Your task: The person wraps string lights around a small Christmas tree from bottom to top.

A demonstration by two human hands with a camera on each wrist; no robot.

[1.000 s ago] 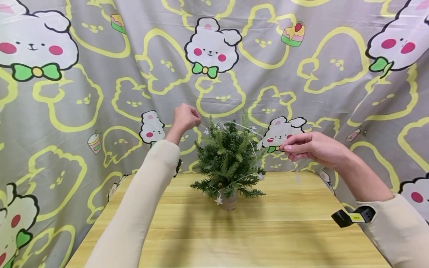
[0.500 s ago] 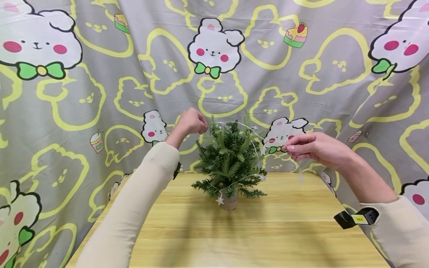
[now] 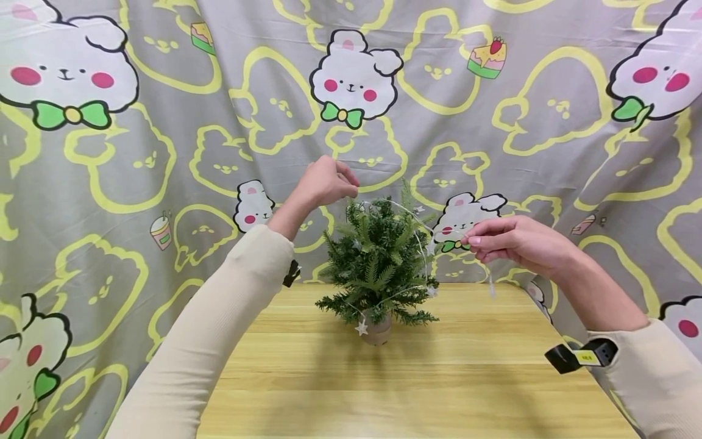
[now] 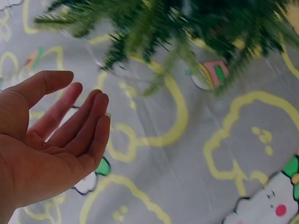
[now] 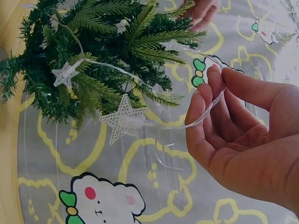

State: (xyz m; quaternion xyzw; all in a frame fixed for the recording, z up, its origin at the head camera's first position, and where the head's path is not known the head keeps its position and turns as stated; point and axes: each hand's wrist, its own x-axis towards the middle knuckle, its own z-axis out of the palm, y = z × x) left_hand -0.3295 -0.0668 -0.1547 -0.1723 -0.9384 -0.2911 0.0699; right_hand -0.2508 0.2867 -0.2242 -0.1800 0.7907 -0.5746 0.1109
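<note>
A small artificial Christmas tree stands upright in a pot on the table. A string of star lights with a clear wire runs round the tree, and one star hangs in front of the pot. Between thumb and index finger my right hand pinches the wire, to the right of the tree; a star dangles below it. My left hand is over the tree's upper left. In the left wrist view its fingers are loosely bent, thumb apart, with nothing held.
The wooden table extends in front of the tree. Behind and beside it hangs a grey curtain printed with rabbits and yellow outlines. A black wrist camera sits on the right sleeve.
My left hand has moved rightward and upward from the tree's left side to above its top, and its fingers have loosened. The right hand keeps its pinch on the wire, nearly still.
</note>
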